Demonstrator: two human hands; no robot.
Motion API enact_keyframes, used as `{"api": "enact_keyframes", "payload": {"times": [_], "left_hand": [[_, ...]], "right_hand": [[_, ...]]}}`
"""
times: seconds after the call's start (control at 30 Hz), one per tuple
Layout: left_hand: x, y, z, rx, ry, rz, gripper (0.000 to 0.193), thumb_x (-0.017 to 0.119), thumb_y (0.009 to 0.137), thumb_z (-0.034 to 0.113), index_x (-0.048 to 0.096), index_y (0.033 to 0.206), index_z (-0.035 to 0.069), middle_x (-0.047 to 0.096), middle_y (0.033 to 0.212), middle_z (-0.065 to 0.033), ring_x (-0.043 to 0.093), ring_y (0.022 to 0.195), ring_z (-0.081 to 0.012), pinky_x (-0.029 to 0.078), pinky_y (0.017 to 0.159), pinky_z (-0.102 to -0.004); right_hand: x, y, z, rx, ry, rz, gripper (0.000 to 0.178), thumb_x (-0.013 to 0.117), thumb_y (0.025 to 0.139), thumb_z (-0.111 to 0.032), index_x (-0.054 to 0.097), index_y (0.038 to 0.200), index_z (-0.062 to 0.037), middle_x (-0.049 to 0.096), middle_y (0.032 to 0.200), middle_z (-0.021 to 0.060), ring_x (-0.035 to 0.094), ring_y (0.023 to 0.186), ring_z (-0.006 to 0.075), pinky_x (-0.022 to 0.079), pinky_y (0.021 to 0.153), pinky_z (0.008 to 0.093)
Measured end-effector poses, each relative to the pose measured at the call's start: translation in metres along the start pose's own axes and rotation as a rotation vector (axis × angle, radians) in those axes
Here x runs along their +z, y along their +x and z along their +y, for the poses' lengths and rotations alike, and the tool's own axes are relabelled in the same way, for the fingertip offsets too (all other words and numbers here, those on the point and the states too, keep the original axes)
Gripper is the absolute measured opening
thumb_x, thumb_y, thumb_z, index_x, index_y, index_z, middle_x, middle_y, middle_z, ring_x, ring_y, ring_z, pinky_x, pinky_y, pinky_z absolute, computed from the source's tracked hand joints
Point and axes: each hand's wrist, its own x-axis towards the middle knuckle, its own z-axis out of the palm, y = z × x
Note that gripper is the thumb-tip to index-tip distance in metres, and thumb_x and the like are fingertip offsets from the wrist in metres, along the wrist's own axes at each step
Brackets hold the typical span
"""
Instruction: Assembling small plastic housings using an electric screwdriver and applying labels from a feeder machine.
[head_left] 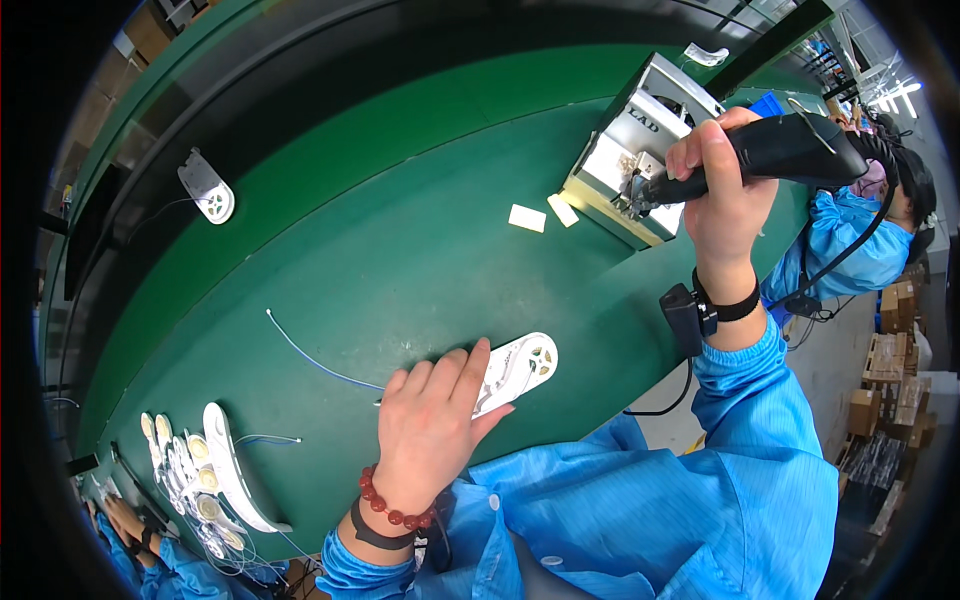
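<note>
My left hand (425,420) holds a long white plastic housing (530,362) against the green table, fingers over its far side and thumb along its near edge. A round vented end sticks out to the right, and the hand covers the rest. From beneath the fingers a thin cable (318,358) runs to the left. My right hand (735,195) is wrapped around a black electric screwdriver (785,150), raised at the right. The screwdriver's tip points down-left at the front of a metal box-shaped screw feeder (622,135); whether it touches cannot be made out.
Two small pale yellow blocks (527,218) lie left of the feeder. Another white housing (208,190) sits at the far left. White parts with wires (200,470) are heaped at the near left, beside a curved white shell (232,470). Co-workers in blue (850,240) are at both sides.
</note>
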Motion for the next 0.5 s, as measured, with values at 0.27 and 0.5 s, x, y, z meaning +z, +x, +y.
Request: {"api": "enact_keyframes", "payload": {"times": [0.27, 0.5], "left_hand": [[0.0006, -0.0007, -0.0006, -0.002, -0.013, 0.002, 0.069, 0.086, 0.066, 0.032, 0.065, 0.127, 0.007, 0.065, 0.108, -0.0055, 0.061, 0.085, -0.0238, 0.045, 0.072, -0.0362], [0.0016, -0.001, -0.0009, -0.001, -0.009, 0.012, 0.07, 0.086, 0.066, 0.033, 0.064, 0.127, 0.007, 0.065, 0.107, -0.0052, 0.061, 0.086, -0.0238, 0.045, 0.072, -0.0364]], "right_hand": [[0.0023, -0.0005, 0.0002, 0.002, 0.022, -0.003, 0.01, 0.062, 0.096, -0.004, 0.054, 0.101, -0.0005, 0.059, 0.069, 0.0068, 0.059, 0.061, 0.0145, 0.048, 0.059, 0.0297], [0.0015, 0.0002, -0.0015, -0.003, 0.026, -0.005, 0.01, 0.062, 0.096, -0.004, 0.055, 0.102, -0.0001, 0.059, 0.07, 0.0075, 0.059, 0.061, 0.0149, 0.048, 0.059, 0.0301]]}}
